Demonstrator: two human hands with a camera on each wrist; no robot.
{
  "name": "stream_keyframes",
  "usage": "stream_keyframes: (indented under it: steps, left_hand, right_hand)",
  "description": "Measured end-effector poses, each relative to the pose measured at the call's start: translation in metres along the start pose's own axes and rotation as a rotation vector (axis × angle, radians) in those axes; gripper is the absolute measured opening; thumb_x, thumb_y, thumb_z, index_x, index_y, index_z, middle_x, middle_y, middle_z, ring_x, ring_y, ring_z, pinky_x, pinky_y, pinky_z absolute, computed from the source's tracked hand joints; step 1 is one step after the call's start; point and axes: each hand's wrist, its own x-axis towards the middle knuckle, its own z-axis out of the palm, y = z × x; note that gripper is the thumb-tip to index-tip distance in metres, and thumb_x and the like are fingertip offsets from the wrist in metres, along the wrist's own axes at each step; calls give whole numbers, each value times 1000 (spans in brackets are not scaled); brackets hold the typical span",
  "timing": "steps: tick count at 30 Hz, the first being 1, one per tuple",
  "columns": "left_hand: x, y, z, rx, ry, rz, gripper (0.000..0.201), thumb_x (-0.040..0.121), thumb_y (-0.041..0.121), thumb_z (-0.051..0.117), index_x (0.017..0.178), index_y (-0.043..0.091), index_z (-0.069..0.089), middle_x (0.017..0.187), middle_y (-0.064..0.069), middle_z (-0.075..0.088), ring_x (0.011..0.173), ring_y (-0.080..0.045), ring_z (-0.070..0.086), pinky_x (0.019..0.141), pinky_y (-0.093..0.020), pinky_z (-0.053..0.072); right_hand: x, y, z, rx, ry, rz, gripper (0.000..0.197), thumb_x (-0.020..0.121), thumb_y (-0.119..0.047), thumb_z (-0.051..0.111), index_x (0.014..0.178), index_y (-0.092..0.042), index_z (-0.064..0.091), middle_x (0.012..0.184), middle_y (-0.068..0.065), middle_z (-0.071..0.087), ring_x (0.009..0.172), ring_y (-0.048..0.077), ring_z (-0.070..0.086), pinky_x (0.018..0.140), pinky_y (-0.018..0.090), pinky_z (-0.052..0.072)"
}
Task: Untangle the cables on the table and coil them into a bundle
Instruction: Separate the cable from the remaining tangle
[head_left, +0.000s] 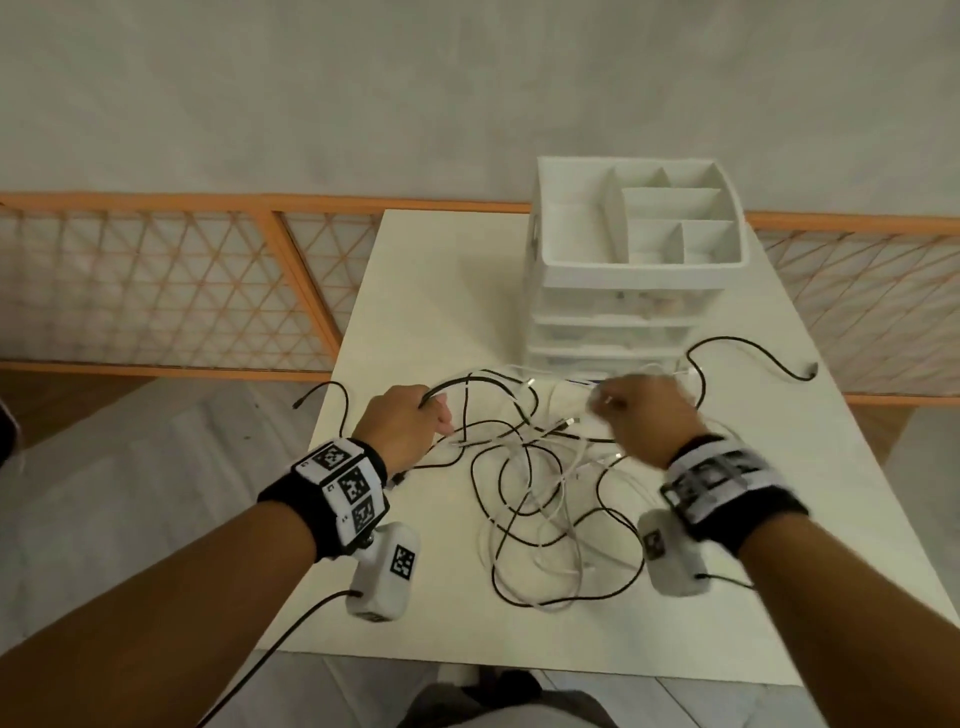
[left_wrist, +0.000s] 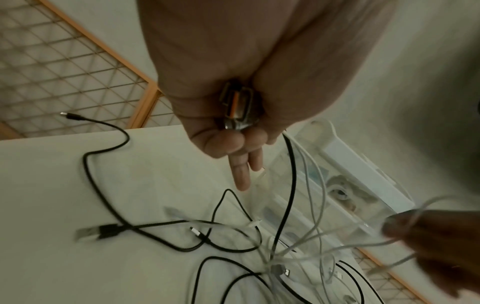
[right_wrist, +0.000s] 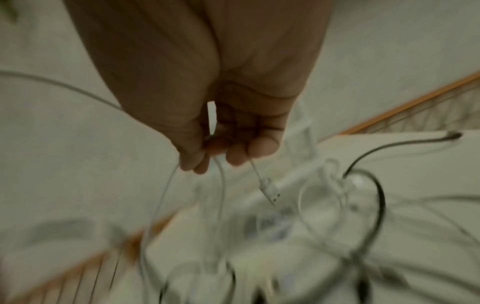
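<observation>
A tangle of black and white cables (head_left: 540, 483) lies on the white table (head_left: 415, 291). My left hand (head_left: 410, 423) grips a black cable (head_left: 462, 387) at the tangle's left side; the left wrist view shows its USB plug (left_wrist: 237, 107) tucked in the curled fingers, with the cable (left_wrist: 288, 195) hanging down. My right hand (head_left: 641, 415) is raised over the right side and pinches white cable strands (right_wrist: 221, 185); a white plug (right_wrist: 270, 190) dangles below its fingers (right_wrist: 192, 162). That hand is blurred.
A white drawer organiser (head_left: 634, 260) with an open divided top stands just behind the tangle. One black cable end (head_left: 808, 370) trails to the right, another (head_left: 298, 402) hangs over the left edge. An orange lattice fence (head_left: 171, 280) runs behind the table.
</observation>
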Motion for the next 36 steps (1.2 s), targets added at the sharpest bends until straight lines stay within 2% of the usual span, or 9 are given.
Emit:
stream_keyframes:
  steps: [5,7,10,12,16,20,28,32,36]
  left_hand:
    - [9,2,5,-97,-22,-63,31,104,27,42,84,14,62,87,-3,78,42,-13,43,49,-25,36]
    - [10,11,7,-187,-29,-104,32,104,28,42,84,9,58,82,-8,78,45,-19,41,48,-26,36]
    - [6,30,8,-333,-59,-115,25,102,21,46,82,8,55,82,-14,77,47,-18,42,43,-25,35]
    - [3,44,6,-416,-108,-80,19,99,14,47,82,8,53,88,-15,78,47,-16,42,41,-24,36]
    - [-9,77,10,-552,-213,91,19,104,20,43,107,8,59,99,-7,78,48,-16,46,42,-25,40]
    - [-19,96,30,-534,-315,260,22,107,25,38,92,17,53,83,-10,74,46,-17,45,44,-27,37]
    - [3,50,42,-358,-204,93,26,104,14,40,83,9,54,64,-7,52,50,-19,47,47,-30,43]
    - [5,67,15,-460,-151,112,25,104,11,40,86,8,57,63,-6,54,51,-18,50,44,-27,43]
    - [-5,102,9,-577,-160,210,23,105,14,40,95,6,59,90,-11,74,56,-17,53,46,-27,43]
  right_hand:
    - [-12,19,-80,90,494,-17,20,90,-35,65,86,-20,78,79,6,76,81,29,70,73,36,54]
    - [-20,21,-64,41,378,-25,12,89,-29,69,86,-21,79,77,4,75,80,30,70,72,36,54]
    - [-32,19,-28,-29,-28,-8,19,87,-20,71,104,-25,77,79,-3,70,81,18,66,69,16,45]
    - [-33,14,-23,16,-98,-20,25,86,-17,70,111,-23,75,75,-13,64,73,3,58,63,2,36]
    - [-26,-16,-55,181,57,-109,12,92,-23,68,87,-18,78,58,-26,59,60,-11,56,62,5,38]
    - [-22,-49,-93,299,259,-229,8,90,-22,71,90,-21,80,87,-8,74,76,0,64,74,12,48]
    - [-7,-7,-165,545,963,18,15,85,-34,67,88,-24,77,74,-10,69,70,9,63,74,30,57]
    - [-14,29,-136,420,795,217,12,89,-33,67,87,-26,76,71,-14,66,69,6,61,80,35,57]
    - [-31,2,-116,413,358,16,5,88,-33,73,89,-32,78,81,-22,71,72,-6,64,72,12,48]
